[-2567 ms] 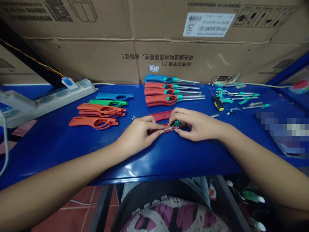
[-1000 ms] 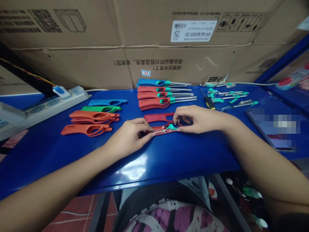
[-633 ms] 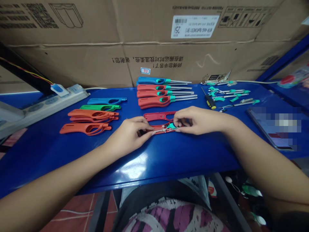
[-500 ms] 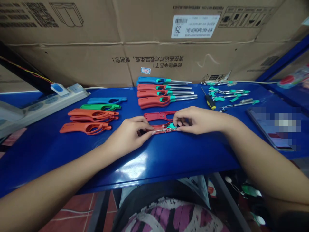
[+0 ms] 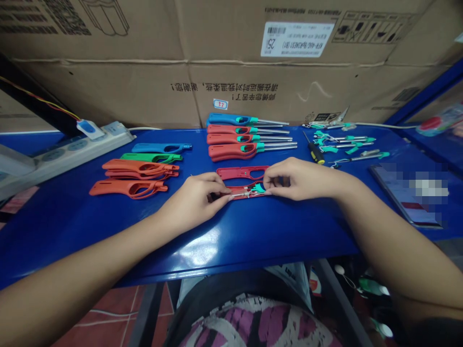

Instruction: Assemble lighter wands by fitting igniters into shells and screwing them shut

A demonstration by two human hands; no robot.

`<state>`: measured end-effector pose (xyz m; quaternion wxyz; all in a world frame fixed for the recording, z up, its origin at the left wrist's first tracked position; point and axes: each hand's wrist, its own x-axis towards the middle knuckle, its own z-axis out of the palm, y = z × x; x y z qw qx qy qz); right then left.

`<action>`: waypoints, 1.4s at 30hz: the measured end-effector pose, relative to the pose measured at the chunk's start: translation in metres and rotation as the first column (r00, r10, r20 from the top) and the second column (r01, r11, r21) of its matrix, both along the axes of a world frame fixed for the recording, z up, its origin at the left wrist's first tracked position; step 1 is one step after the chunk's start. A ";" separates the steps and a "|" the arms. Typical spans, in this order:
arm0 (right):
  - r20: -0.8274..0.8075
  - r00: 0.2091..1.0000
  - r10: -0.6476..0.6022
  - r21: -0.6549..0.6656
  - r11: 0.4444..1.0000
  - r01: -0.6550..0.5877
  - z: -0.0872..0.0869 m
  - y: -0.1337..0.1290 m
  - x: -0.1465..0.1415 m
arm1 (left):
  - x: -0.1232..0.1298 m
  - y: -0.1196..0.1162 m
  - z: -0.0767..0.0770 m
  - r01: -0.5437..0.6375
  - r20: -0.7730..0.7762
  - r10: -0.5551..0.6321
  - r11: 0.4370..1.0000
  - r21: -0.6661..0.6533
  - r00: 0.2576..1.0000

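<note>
Between my hands, an open red lighter half-shell lies on the blue table, with a green trigger, a pale tube and thin white wires inside it. My left hand pinches its left end, thumb and forefinger closed by the pale tube. At the opposite end my right hand has its fingertips closed on the shell beside the trigger; they cover that end. Just behind lies a second red half-shell, its inner side up, close to my right fingertips.
Assembled gas lighters with metal barrels lie at the back. Orange, green and blue shells are at left, near a power strip. At right are a screwdriver, loose lighter mechanisms and a phone. Cardboard stands behind.
The view has shifted slightly. Both hands keep nearly the same hold on the half-shell, and the trigger and wires sit almost as before.
</note>
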<state>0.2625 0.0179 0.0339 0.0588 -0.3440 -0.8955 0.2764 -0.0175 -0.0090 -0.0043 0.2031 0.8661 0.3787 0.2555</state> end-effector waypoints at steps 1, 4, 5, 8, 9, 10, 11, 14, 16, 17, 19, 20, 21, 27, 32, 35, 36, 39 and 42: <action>0.005 1.000 -0.012 -0.009 1.000 0.012 -0.001 0.000 0.000 | 0.000 0.000 0.000 0.000 -0.001 0.000 1.000 0.000 1.000; 0.001 1.000 -0.029 -0.014 0.999 0.029 -0.003 0.001 -0.001 | 0.000 0.000 0.000 -0.001 0.008 0.001 1.000 0.002 1.000; -0.001 1.000 -0.025 -0.011 1.000 0.025 -0.003 0.001 -0.001 | 0.000 0.000 0.000 0.000 0.011 0.000 1.000 0.003 1.000; 0.006 1.000 -0.006 -0.015 1.000 0.006 -0.003 0.002 0.002 | 0.000 0.000 -0.001 -0.005 0.017 0.005 1.000 0.003 1.000; 0.010 1.000 -0.003 -0.022 1.000 0.004 -0.003 0.003 0.003 | 0.000 0.000 -0.001 -0.004 0.017 0.004 1.000 0.005 1.000; 0.013 1.000 -0.001 -0.028 1.000 0.002 -0.002 0.003 0.003 | 0.000 0.000 -0.001 -0.003 0.014 0.003 1.000 0.007 1.000; 0.013 1.000 0.001 -0.029 1.000 -0.001 -0.002 0.003 0.004 | 0.000 0.000 -0.002 -0.003 0.014 0.003 1.000 0.011 1.000; -0.001 1.000 0.012 -0.005 1.000 -0.012 -0.002 0.002 0.003 | 0.000 -0.001 -0.002 -0.001 0.013 0.001 1.000 0.018 1.000; -0.010 1.000 0.013 0.014 1.000 -0.013 -0.002 0.000 0.001 | 0.000 -0.001 -0.003 -0.003 0.016 0.003 1.000 0.015 1.000; -0.012 1.000 0.012 0.023 1.000 -0.012 -0.003 0.000 0.000 | 0.000 -0.001 -0.003 -0.002 0.019 0.002 1.000 0.013 1.000; -0.004 1.000 0.010 0.048 0.999 -0.009 -0.004 -0.001 -0.001 | 0.000 -0.002 -0.003 -0.003 0.020 0.002 1.000 0.008 1.000; -0.001 1.000 0.008 0.065 0.998 -0.007 -0.005 0.000 -0.001 | 0.000 -0.002 -0.003 -0.004 0.019 0.003 1.000 0.006 1.000; 0.001 1.000 0.004 0.083 0.997 -0.004 -0.006 0.000 -0.001 | 0.000 -0.002 -0.003 -0.005 0.017 0.005 1.000 0.004 1.000; -0.002 1.000 0.014 0.124 0.992 -0.014 -0.009 0.004 0.001 | 0.000 -0.002 -0.002 -0.022 0.015 0.022 1.000 -0.012 1.000; -0.008 1.000 0.030 0.142 0.989 -0.029 -0.010 0.004 0.001 | 0.000 -0.003 -0.003 -0.017 0.009 0.017 1.000 -0.002 1.000; -0.010 0.999 0.031 0.141 0.990 -0.029 -0.010 0.006 0.003 | 0.000 -0.003 -0.003 -0.018 0.016 0.018 1.000 0.001 1.000; -0.005 0.999 0.036 0.139 0.990 -0.035 -0.010 0.006 0.003 | 0.000 -0.003 -0.003 -0.018 0.018 0.018 1.000 0.001 1.000; 0.008 0.998 0.060 0.131 0.990 -0.061 -0.008 0.006 0.004 | 0.000 -0.002 -0.003 -0.016 0.016 0.016 1.000 0.000 1.000; 0.018 0.998 0.064 0.132 0.989 -0.066 -0.008 0.006 0.005 | 0.000 -0.002 -0.003 -0.018 0.015 0.018 1.000 -0.006 1.000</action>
